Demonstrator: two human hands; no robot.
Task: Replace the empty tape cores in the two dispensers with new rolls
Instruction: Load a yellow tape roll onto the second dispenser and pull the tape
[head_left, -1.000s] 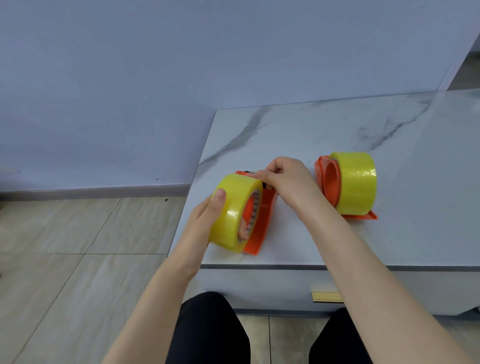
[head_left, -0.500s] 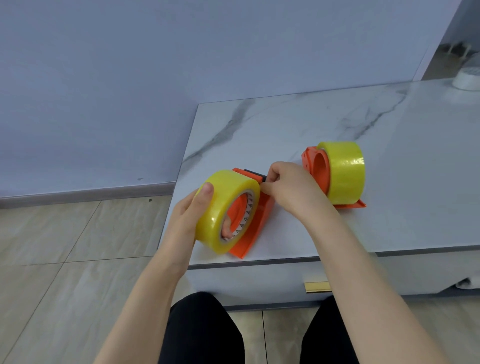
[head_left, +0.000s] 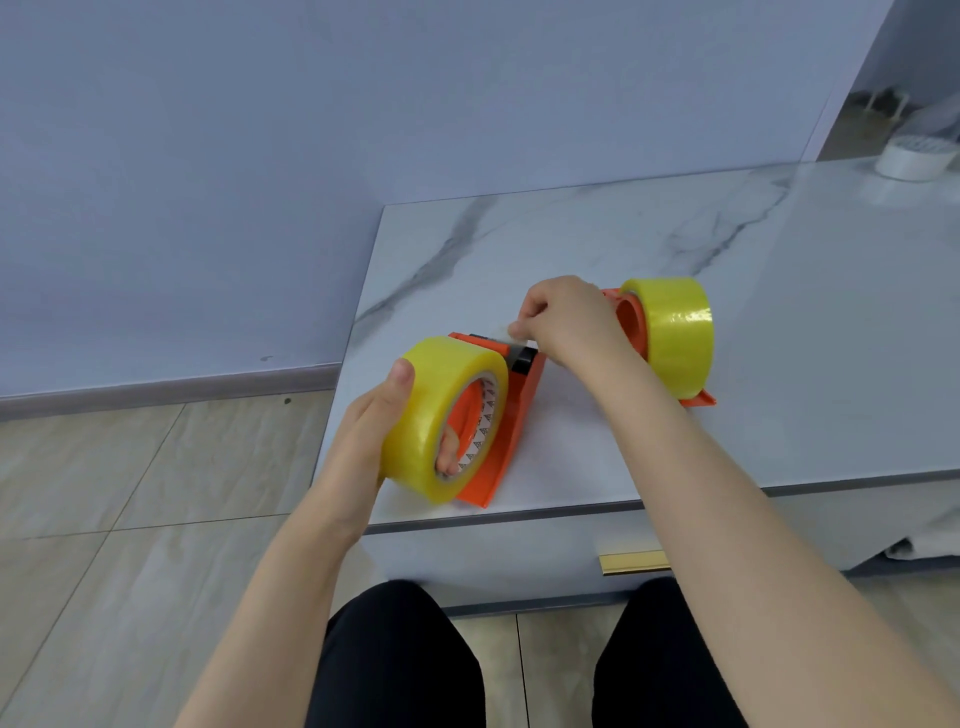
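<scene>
Two orange dispensers stand on the marble table (head_left: 597, 244), each with a yellow tape roll on it. My left hand (head_left: 374, 421) grips the near roll (head_left: 436, 410), thumb on top and fingers inside its core, on the near dispenser (head_left: 511, 431) at the table's front left corner. Over that dispenser's black cutter end, my right hand (head_left: 566, 319) pinches the loose tape end (head_left: 501, 332), which is lifted a little. The second roll (head_left: 675, 330) sits on the far dispenser (head_left: 696, 397), just right of my right hand.
A white roll-like object (head_left: 911, 156) stands at the table's far right. The table's front edge runs just below the near dispenser, with a gold drawer handle (head_left: 634, 564) under it. My knees are below. A blue wall and tiled floor lie to the left.
My right hand has moved up and away from the near roll, drawing the tape end over the cutter. The camera view has shifted, bringing the white object into sight.
</scene>
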